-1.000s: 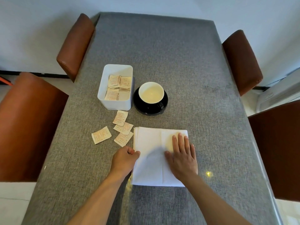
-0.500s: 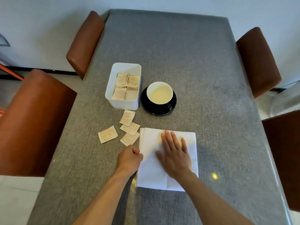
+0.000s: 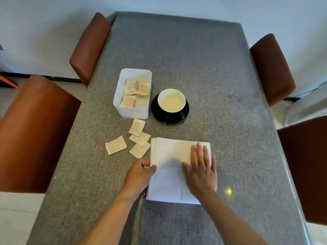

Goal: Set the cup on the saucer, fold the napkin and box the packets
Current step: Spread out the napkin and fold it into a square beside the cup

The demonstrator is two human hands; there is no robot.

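Observation:
A white folded napkin [image 3: 168,156] lies on the grey table in front of me. My left hand [image 3: 138,175] pinches its left edge between thumb and fingers. My right hand [image 3: 201,168] rests flat on its right half, fingers spread. A white-lined cup [image 3: 171,100] stands on a black saucer [image 3: 159,115] behind the napkin. To the saucer's left is a white box [image 3: 131,111] holding several beige packets [image 3: 136,91]. Several more packets [image 3: 137,127] lie loose on the table between the box and the napkin, one [image 3: 115,145] further left.
The table [image 3: 221,85] is covered in grey cloth. Brown chairs stand around it: two on the left [image 3: 90,48] [image 3: 30,131] and two on the right [image 3: 270,68] [image 3: 306,167]. A small bright light spot [image 3: 228,191] sits right of the napkin.
My right hand has slid across the napkin, first left and now back to the right half. My left hand has stayed at the napkin's left edge. The camera view has shifted slightly.

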